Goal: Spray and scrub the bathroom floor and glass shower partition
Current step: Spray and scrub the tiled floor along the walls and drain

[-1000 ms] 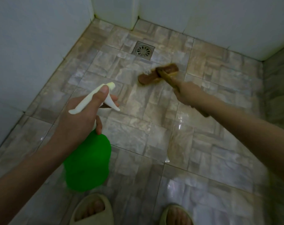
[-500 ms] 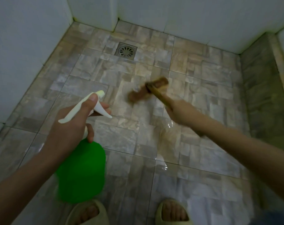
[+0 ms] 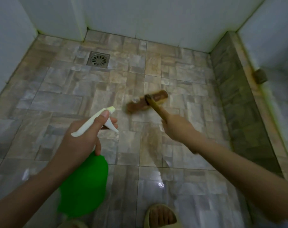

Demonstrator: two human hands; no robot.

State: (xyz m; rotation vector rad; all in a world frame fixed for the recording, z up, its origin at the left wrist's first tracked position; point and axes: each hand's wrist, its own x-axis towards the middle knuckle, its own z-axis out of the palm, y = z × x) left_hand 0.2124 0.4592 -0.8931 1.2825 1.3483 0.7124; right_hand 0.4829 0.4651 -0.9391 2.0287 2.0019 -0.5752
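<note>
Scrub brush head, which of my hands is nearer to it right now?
Right. The right hand grips the handle just behind the scrub brush head, to its near right. The left hand holds the green spray bottle farther off, to the head's near left.

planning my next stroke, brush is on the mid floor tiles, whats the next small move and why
Probably push the brush toward the drain: the right hand grips its handle, the head sits mid-floor, tiles near the slipper shine wet, and those by the drain look dull.
</note>
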